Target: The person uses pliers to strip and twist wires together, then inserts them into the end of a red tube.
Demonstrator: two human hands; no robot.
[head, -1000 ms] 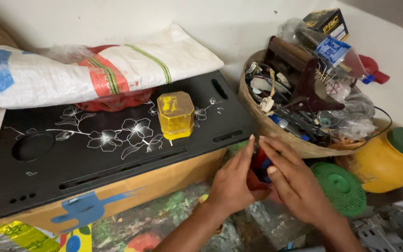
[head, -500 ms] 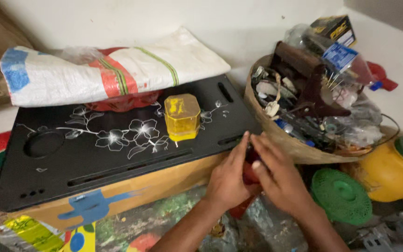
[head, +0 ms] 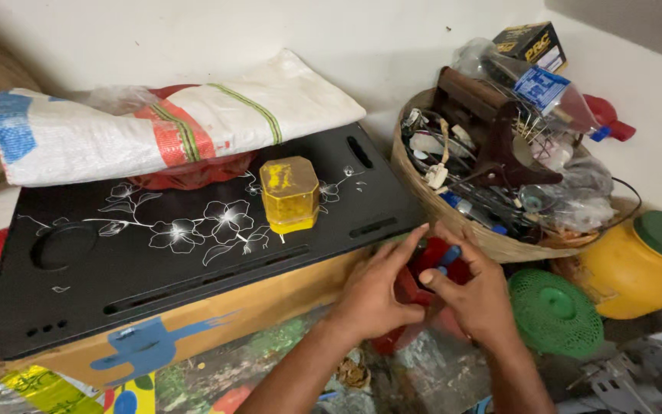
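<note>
Both my hands close on a red object just off the front right corner of the black tray.

Nearest me, my left hand point(head: 369, 295) and right hand point(head: 473, 299) meet around the red object point(head: 430, 264); the fingers point(head: 396, 253) of both grasp it, and a small blue part point(head: 449, 257) shows between them. Right of my hands a green mesh cover point(head: 555, 313) lies beside a yellow jar with a green lid point(head: 637, 264). Beyond my hands, the black tray with white flowers point(head: 155, 253) sits on a cardboard box point(head: 216, 322), a yellow box point(head: 290, 194) near its middle. A woven sack point(head: 162, 126) lies along its far edge; a cluttered basket point(head: 438, 207) stands at its right end.
</note>
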